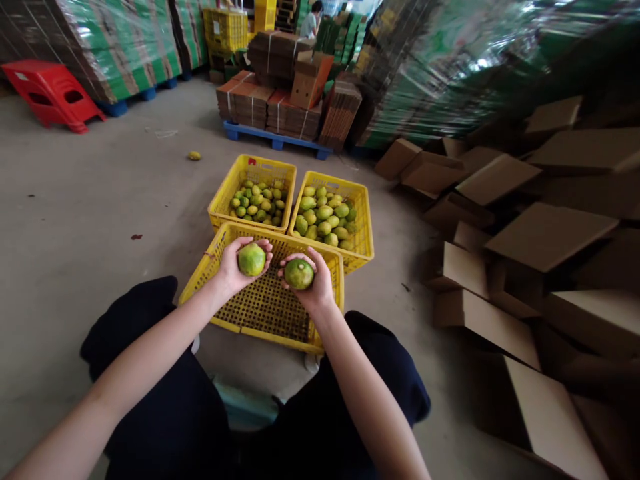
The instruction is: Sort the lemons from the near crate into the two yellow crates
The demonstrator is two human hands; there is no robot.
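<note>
Above the near crate [265, 313], laid crosswise, a paler fruit [251, 260] is cupped in the left hand [232, 267] and a darker fruit [299, 274] in the right hand [321, 285] — hands apart. Beyond that crate — nearer the right hand — the right crate [369, 230] is placed.

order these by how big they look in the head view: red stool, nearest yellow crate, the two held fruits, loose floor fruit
1. Nearest yellow crate
2. Red stool
3. Left held fruit and right held fruit: too alike to rank
4. Loose floor fruit, though it lies farther away
</note>
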